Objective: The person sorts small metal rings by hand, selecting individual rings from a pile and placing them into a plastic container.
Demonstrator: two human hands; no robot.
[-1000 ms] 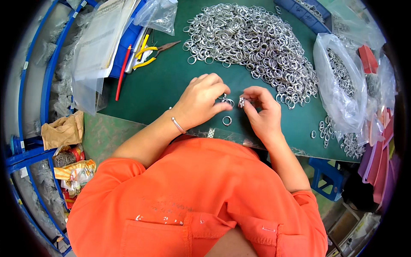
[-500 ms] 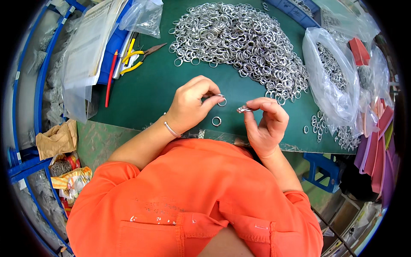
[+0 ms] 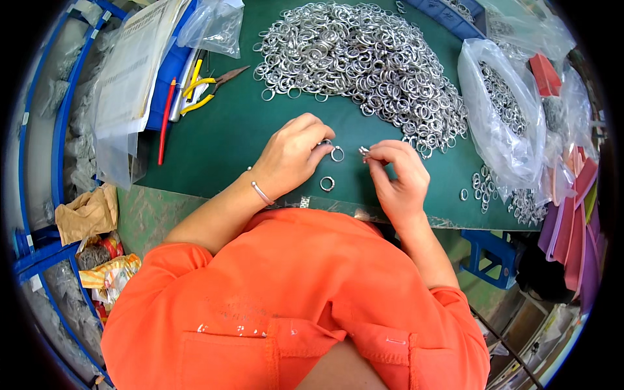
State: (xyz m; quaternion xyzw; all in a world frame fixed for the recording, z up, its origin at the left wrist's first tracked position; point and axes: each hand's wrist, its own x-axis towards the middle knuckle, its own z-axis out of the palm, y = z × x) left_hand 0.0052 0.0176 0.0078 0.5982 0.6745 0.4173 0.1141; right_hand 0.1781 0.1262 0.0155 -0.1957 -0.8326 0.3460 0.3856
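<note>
Close to the counter's (image 3: 214, 143) front edge, the person's left hand (image 3: 296, 156) has its fingers pinched on a silvery ring (image 3: 326, 142); a second ring (image 3: 337, 160) shows at the tips, held or not I can't tell. The right hand's (image 3: 398, 177) fingers grasp a small ring (image 3: 363, 153). One loose ring (image 3: 329, 189) lies between them, nearer that edge.
</note>
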